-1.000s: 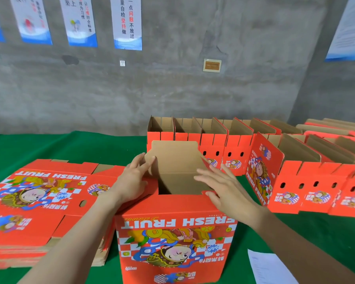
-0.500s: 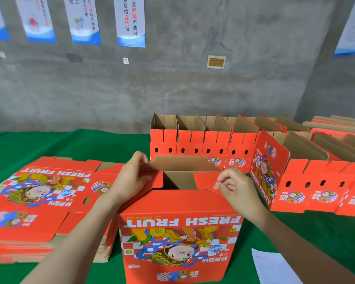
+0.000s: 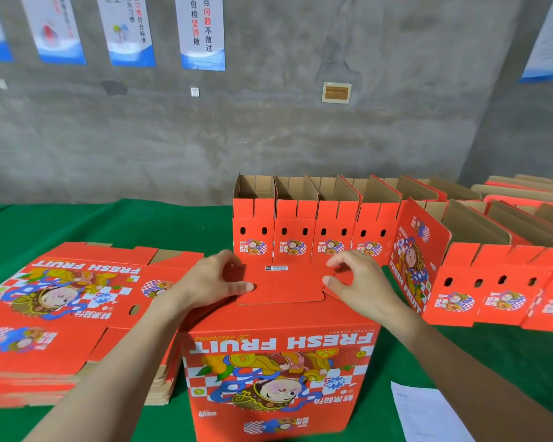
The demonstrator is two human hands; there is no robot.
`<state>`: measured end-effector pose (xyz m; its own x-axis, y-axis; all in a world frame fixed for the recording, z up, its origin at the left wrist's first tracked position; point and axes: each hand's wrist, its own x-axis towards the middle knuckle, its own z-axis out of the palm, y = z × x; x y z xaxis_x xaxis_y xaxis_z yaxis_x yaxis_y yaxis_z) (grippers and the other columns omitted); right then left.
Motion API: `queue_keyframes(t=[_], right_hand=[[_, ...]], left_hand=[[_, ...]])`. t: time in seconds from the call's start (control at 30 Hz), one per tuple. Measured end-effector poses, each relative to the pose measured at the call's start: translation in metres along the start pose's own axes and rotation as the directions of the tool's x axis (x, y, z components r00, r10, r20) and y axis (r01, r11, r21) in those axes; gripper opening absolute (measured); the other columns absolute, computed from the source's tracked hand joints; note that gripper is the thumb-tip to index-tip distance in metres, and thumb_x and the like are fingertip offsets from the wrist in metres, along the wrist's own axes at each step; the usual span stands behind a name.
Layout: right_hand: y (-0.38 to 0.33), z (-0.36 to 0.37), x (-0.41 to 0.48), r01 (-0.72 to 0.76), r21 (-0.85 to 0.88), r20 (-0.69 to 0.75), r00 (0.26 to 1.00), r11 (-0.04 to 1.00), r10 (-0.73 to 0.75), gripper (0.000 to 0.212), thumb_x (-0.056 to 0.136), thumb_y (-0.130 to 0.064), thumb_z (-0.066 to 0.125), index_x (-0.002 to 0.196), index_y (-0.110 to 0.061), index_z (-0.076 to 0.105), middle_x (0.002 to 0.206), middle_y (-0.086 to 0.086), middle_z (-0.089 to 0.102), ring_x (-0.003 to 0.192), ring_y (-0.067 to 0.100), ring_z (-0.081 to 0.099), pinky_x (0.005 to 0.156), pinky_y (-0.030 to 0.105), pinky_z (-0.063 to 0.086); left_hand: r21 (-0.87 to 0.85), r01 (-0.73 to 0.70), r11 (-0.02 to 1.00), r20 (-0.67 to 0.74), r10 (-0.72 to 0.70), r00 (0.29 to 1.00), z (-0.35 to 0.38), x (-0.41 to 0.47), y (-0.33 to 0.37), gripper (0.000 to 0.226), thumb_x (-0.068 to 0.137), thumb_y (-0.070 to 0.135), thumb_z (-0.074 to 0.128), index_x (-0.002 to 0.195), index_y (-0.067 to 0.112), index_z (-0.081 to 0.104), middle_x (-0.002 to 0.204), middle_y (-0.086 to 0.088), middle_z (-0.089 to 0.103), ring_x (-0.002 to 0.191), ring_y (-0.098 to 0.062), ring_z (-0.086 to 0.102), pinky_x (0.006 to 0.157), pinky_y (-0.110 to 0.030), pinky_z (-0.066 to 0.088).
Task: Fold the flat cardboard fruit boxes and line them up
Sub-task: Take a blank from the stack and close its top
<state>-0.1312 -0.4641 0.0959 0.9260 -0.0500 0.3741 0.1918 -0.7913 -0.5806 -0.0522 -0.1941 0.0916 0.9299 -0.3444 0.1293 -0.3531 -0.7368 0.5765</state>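
Observation:
A red fruit box point(image 3: 278, 371) with "FRESH FRUIT" printed upside down stands before me on the green table. Its end flaps point(image 3: 284, 285) are folded down flat over the opening. My left hand point(image 3: 214, 282) presses on the left flap, thumb laid across the middle flap. My right hand point(image 3: 358, 282) pinches the edge of the right flap. A stack of flat unfolded boxes point(image 3: 61, 314) lies to the left. A row of folded open boxes point(image 3: 316, 224) stands behind, and a second row point(image 3: 492, 282) runs off to the right.
The green table cloth point(image 3: 109, 224) reaches back to a grey concrete wall with posters. A white sheet of paper point(image 3: 428, 413) lies at the front right. More flat boxes point(image 3: 524, 186) are stacked at the far right.
The brown back flap that stood up has come down over the opening. Both hands have folded the side flaps inward, and the top is now closed flat.

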Motion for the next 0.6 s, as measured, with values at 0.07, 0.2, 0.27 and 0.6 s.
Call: queue_keyframes(t=[0.07, 0.2, 0.27, 0.6], right_hand=[[0.001, 0.004, 0.012, -0.036, -0.134, 0.152, 0.987, 0.99, 0.057, 0.043, 0.087, -0.03, 0.065, 0.128, -0.023, 0.052, 0.141, -0.004, 0.043, 0.136, 0.019, 0.032, 0.112, 0.034, 0.026], [-0.001, 0.009, 0.028, -0.158, -0.151, 0.328, 0.923, 0.976, 0.201, 0.063, 0.087, -0.034, 0.064, 0.143, -0.025, 0.037, 0.154, -0.002, 0.027, 0.14, 0.017, 0.027, 0.11, 0.031, 0.025], [-0.001, 0.011, 0.029, -0.15, -0.188, 0.321, 0.924, 0.971, 0.205, 0.064, 0.085, -0.034, 0.066, 0.142, -0.025, 0.038, 0.15, -0.001, 0.032, 0.135, 0.018, 0.034, 0.106, 0.031, 0.03], [-0.001, 0.019, 0.022, -0.084, -0.355, 0.266, 0.946, 0.931, 0.187, 0.066, 0.086, -0.04, 0.065, 0.142, -0.028, 0.032, 0.148, 0.0, 0.031, 0.13, 0.028, 0.039, 0.104, 0.043, 0.039]], left_hand=[[-0.004, 0.008, 1.0, 0.025, -0.008, 1.0, 0.0, 0.0, 0.001, 0.065, 0.073, 0.043, 0.077, 0.129, 0.023, 0.05, 0.115, 0.004, 0.059, 0.098, -0.009, 0.055, 0.082, -0.016, 0.039], [0.08, -0.002, 0.997, 0.03, 0.0, 1.0, 0.001, 0.004, 0.003, 0.074, 0.075, 0.045, 0.076, 0.138, 0.018, 0.047, 0.134, -0.002, 0.053, 0.119, -0.017, 0.051, 0.102, -0.029, 0.04], [0.149, -0.003, 0.989, 0.031, -0.002, 1.0, 0.002, 0.006, 0.003, 0.075, 0.076, 0.047, 0.074, 0.14, 0.02, 0.045, 0.136, -0.005, 0.051, 0.124, -0.022, 0.046, 0.105, -0.034, 0.037], [0.306, 0.022, 0.952, 0.019, -0.029, 0.999, 0.01, 0.007, 0.004, 0.069, 0.074, 0.054, 0.071, 0.132, 0.027, 0.046, 0.125, -0.006, 0.048, 0.12, -0.027, 0.039, 0.101, -0.047, 0.038]])
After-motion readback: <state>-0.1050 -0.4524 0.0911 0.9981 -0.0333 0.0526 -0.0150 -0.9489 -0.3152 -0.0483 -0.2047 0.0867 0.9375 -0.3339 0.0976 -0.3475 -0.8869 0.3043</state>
